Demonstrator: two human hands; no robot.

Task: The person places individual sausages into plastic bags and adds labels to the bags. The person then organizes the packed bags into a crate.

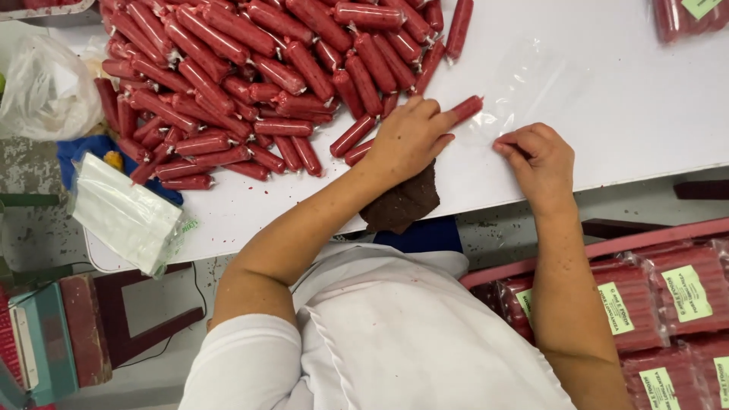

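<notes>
Nearest, at the right edge of the scene, a red crate (pixel 531 267) holds sealed, labelled packs of red sausages (pixel 687 292), so part of the packing looks done. On the near left lies a folded stack of clear bags (pixel 125 212), partly over the rim of the white surface (pixel 607 114).

Farther in, the left hand (pixel 410 137) rests over a dark brown cloth (pixel 402 201), its fingers pinching 1 small red sausage (pixel 465 108) and steering it toward the mouth of a clear plastic bag (pixel 524 83) lying flat on the surface. The right hand (pixel 541 158) has its fingers curled together, pinching the bag's near edge. The bag looks empty so far, so filling it has only begun.

Far left, a big loose pile of sausages (pixel 250 68) waits, most of the work by my judgement. It crowds the left hand's far side; the bag's area stays open.
</notes>
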